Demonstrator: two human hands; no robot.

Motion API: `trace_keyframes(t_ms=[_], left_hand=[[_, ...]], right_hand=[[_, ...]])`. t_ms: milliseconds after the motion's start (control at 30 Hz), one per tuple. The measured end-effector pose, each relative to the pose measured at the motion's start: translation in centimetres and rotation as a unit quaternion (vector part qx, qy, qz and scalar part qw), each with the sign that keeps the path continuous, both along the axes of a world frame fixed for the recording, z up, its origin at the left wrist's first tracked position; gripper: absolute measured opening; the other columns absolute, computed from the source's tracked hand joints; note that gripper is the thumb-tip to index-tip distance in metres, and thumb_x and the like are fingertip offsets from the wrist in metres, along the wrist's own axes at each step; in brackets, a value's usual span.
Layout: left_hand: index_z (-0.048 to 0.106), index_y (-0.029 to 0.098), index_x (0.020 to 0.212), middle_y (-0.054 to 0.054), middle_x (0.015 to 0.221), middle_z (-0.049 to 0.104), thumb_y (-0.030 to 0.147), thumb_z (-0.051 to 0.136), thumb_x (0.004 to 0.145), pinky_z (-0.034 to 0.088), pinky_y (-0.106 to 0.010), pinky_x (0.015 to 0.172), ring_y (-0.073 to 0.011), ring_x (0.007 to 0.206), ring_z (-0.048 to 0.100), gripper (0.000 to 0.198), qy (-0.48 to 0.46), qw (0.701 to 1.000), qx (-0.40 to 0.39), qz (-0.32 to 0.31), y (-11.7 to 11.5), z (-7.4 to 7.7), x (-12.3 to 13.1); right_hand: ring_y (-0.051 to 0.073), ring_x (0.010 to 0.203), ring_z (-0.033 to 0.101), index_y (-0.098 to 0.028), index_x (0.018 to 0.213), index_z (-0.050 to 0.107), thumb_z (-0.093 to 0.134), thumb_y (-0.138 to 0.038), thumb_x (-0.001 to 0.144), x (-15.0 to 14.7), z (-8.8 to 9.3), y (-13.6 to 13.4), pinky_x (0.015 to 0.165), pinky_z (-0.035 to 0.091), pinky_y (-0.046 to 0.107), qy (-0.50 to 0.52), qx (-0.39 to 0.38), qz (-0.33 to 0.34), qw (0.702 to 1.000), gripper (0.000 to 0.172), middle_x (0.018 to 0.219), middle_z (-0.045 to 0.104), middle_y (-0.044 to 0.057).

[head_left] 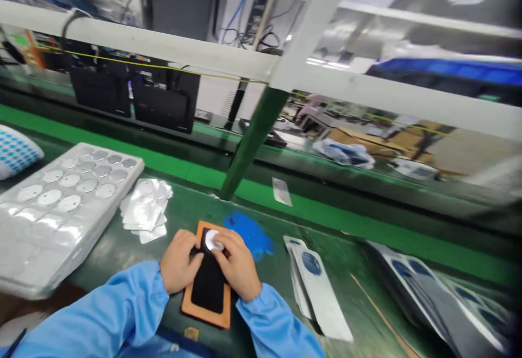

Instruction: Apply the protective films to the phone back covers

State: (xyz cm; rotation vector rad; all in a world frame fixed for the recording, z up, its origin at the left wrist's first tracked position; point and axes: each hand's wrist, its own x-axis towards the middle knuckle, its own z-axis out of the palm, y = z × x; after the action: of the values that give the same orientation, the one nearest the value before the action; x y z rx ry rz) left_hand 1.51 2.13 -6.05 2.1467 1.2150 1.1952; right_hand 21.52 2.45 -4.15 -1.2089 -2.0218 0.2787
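Hands, bare, two: left hand (180, 261) and right hand (238, 266) meet over a small white disc (212, 240), fingers curled and bearing down from either side. Right fingertips (220, 242) lie on the disc; left fingertips reach its edge. Neither hand is spread open, but whether the disc is pinched or only pressed flat cannot be told.

Disc location: on the upper end of a black pad (207, 287), itself set in an orange-edged jig (188, 303) on a green workbench (122, 249).

Step in hand, as judged: seating or smoothing the disc on the pad. Next move calls for clearing the fingers without shifting the disc.

Adjacent items: blue sleeves (106, 314) at both wrists; blue patch (249, 234) just beside the jig.

Left of the hands: clear plastic tray (69, 214) holding rows of silvery discs; loose stack of foil-like sheets (144, 211) beside it; blue-dotted sheet (16, 151) at the bench edge.

Right of the hands: white sheets with blue circles (314, 287); further fanned sheets (432, 303).

Beyond: single pale strip (281, 191) near a green post (253, 146).
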Motion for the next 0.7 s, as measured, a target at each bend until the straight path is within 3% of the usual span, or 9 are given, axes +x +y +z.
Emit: trace_keyframes(t_ms=[167,367,700], left_hand=[[0.051,0.021,0.088,-0.005,0.091,0.057,0.012,0.058,0.078,0.047,-0.040,0.082,-0.0234,0.093,0.053,0.015,-0.017,1.000,-0.017,-0.001,-0.2,-0.1,0.0],[0.051,0.022,0.088,-0.005,0.092,0.057,0.011,0.057,0.077,0.047,-0.040,0.083,-0.0237,0.094,0.053,0.017,-0.034,0.999,-0.027,-0.005,-0.2,-0.1,0.0],[0.052,0.022,0.089,-0.006,0.092,0.058,0.011,0.056,0.078,0.047,-0.040,0.083,-0.0235,0.094,0.054,0.016,-0.013,1.000,-0.023,-0.001,0.0,0.1,-0.1]], right_hand=[[0.025,0.112,0.062,-0.024,0.101,0.069,0.061,-0.028,0.087,1.0,-0.8,-0.3,0.103,0.046,0.050,-0.006,-0.003,-0.004,1.000,0.016,0.113,0.068,0.010],[0.024,0.114,0.063,-0.026,0.102,0.071,0.056,-0.027,0.091,0.7,-0.5,-0.4,0.111,0.037,0.056,-0.074,-0.001,0.039,0.996,0.018,0.116,0.071,0.008],[0.026,0.124,0.055,-0.030,0.111,0.070,0.053,-0.026,0.093,0.3,-0.2,-1.4,0.109,0.035,0.057,-0.149,-0.009,-0.006,0.989,0.025,0.122,0.069,0.005]])
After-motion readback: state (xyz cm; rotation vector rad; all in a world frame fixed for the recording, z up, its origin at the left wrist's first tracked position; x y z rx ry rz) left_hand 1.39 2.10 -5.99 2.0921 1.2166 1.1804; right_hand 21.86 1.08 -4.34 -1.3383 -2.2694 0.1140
